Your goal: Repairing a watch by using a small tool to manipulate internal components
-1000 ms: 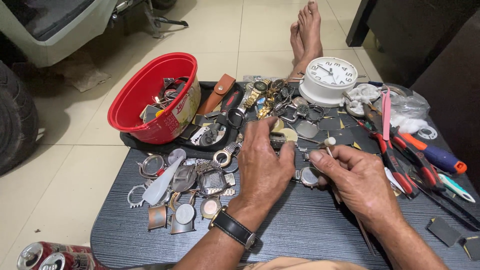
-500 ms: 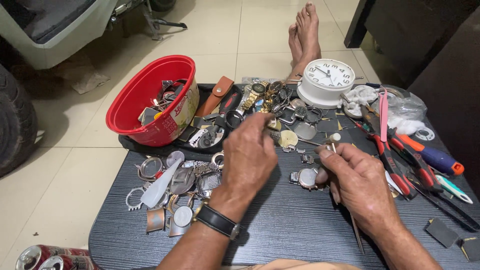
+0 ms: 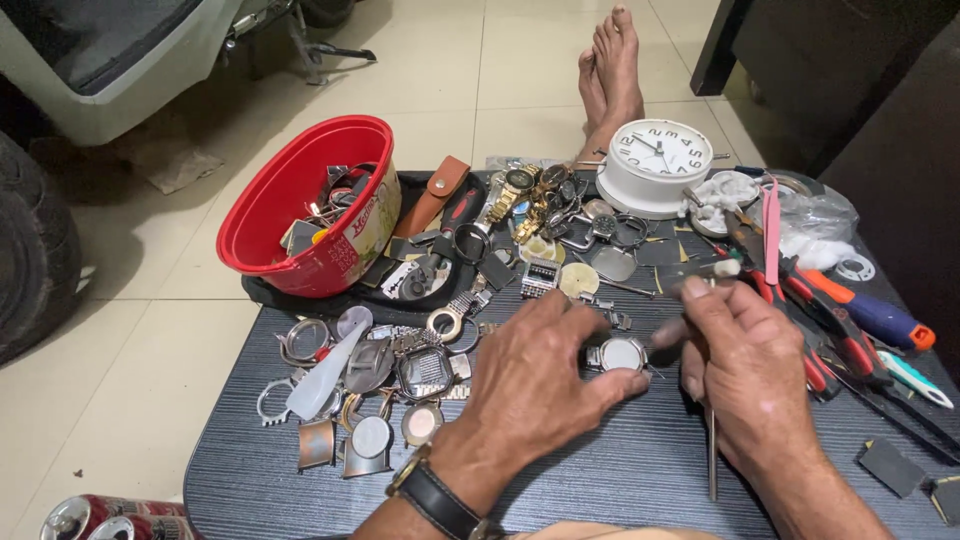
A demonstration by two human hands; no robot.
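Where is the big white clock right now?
In the head view, the white clock lies at the table's far edge, right of centre, beyond the right hand, just in front of bare feet.

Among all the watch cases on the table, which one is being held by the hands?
The round silver watch case, pinched by the left hand beside the right hand; others lie untouched.

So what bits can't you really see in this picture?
Head view:
- Left hand covers part of the watch case; its face can't be read.
- Right hand hides most of the thin tool; its blurred tip can't be made out.
- Red bowl: its wall hides the lower contents.
- Cans: cut off by the bottom edge.
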